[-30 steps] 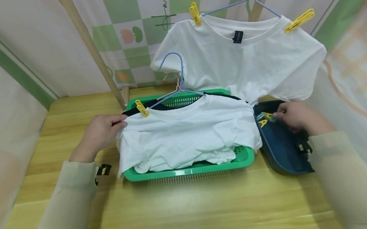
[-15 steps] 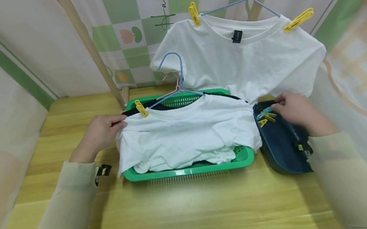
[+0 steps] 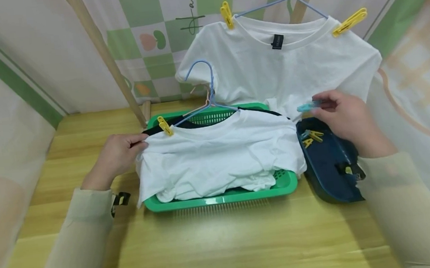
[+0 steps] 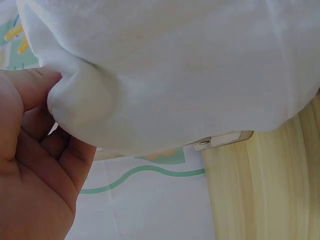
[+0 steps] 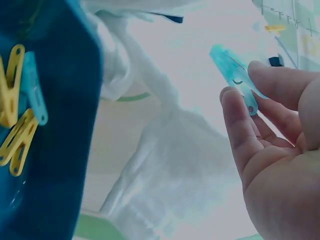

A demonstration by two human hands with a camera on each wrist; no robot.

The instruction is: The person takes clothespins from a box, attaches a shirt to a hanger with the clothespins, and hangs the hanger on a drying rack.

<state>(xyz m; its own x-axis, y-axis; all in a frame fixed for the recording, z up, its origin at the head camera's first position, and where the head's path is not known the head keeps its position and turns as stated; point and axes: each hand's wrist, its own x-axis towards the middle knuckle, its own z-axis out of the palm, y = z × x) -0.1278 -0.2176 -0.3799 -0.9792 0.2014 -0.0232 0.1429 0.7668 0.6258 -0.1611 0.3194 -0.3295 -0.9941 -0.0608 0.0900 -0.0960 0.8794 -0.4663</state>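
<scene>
In the head view the left hand [image 3: 117, 158] pinches the left shoulder of a white shirt [image 3: 217, 155] lying over a green basket [image 3: 222, 200]. The left wrist view shows that thumb and fingers on the cloth [image 4: 190, 75]. A blue hanger [image 3: 213, 86] passes into the shirt's neck, and a yellow clothespin [image 3: 165, 126] grips its left side. The right hand [image 3: 349, 120] holds a light blue clothespin [image 3: 308, 106] above the dark blue tray [image 3: 327, 174]; the right wrist view shows the pin [image 5: 235, 75] between thumb and fingers.
Behind the basket hangs another white shirt [image 3: 271, 71] on a blue hanger, with two yellow clothespins [image 3: 350, 22]. Several yellow and blue pins [image 3: 315, 135] lie in the tray. Wooden poles [image 3: 101, 50] stand at the back of the wooden table [image 3: 219, 247]. Black cloth [image 3: 151, 130] shows under the front shirt.
The right hand has risen out of the tray, lifting the light blue clothespin up near the hanging shirt's lower edge. The left hand keeps its hold on the shirt's shoulder.
</scene>
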